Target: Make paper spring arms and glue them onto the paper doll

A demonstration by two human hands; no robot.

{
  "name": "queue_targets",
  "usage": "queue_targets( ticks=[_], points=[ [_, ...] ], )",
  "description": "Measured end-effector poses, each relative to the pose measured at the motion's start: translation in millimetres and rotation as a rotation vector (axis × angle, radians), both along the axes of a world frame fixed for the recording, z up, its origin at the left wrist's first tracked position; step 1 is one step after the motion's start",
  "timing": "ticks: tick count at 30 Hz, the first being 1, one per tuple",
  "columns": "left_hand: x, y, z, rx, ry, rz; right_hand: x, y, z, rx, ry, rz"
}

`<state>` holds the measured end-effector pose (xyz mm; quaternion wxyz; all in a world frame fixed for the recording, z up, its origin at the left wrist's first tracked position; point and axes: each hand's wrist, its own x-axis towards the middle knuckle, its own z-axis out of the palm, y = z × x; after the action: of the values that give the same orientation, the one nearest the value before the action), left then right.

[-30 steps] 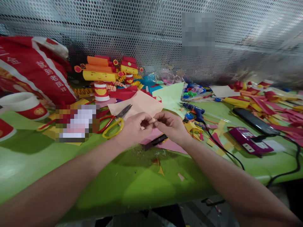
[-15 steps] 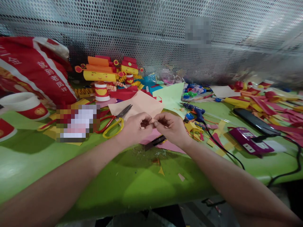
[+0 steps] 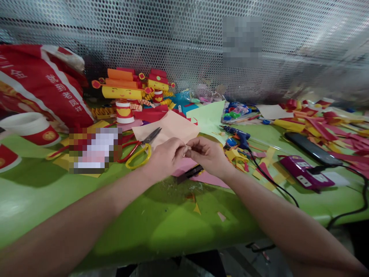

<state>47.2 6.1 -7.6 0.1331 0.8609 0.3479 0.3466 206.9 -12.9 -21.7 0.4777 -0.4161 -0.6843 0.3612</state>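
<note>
My left hand [image 3: 168,156] and my right hand [image 3: 210,156] meet fingertip to fingertip over the middle of the table. Both are closed in a pinch around something small and pale, mostly hidden by the fingers, whose kind I cannot make out. Behind them lies a peach paper sheet [image 3: 173,125], with a pale green sheet [image 3: 206,117] at its right. Scissors with red and yellow handles [image 3: 138,156] rest just left of my left hand. Below the hands, a dark tool [image 3: 191,173] lies on pink paper [image 3: 213,180].
A blue glue gun [image 3: 238,134], a purple power strip [image 3: 305,173] and a black phone-like slab [image 3: 311,148] lie to the right among paper scraps. Paper-cup figures [image 3: 123,111] stand at the back left. Nearer are a white-and-red cup [image 3: 37,132] and a red bag [image 3: 52,84].
My fingertips have shifted slightly against each other, and the fingers of my left hand have curled in a little more. Nothing else has visibly moved.
</note>
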Motion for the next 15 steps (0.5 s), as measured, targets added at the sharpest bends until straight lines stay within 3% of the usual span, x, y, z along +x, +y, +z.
queue_targets(
  ticks=[9,15],
  points=[
    [-1,3,-13.9,0.274,-0.02,0.0,-5,-5,0.8,0.086,-0.067,-0.118],
    [-2,2,-5.8,0.094,-0.024,-0.024,-4,-1,-0.4,0.036,-0.011,-0.087]
  ],
)
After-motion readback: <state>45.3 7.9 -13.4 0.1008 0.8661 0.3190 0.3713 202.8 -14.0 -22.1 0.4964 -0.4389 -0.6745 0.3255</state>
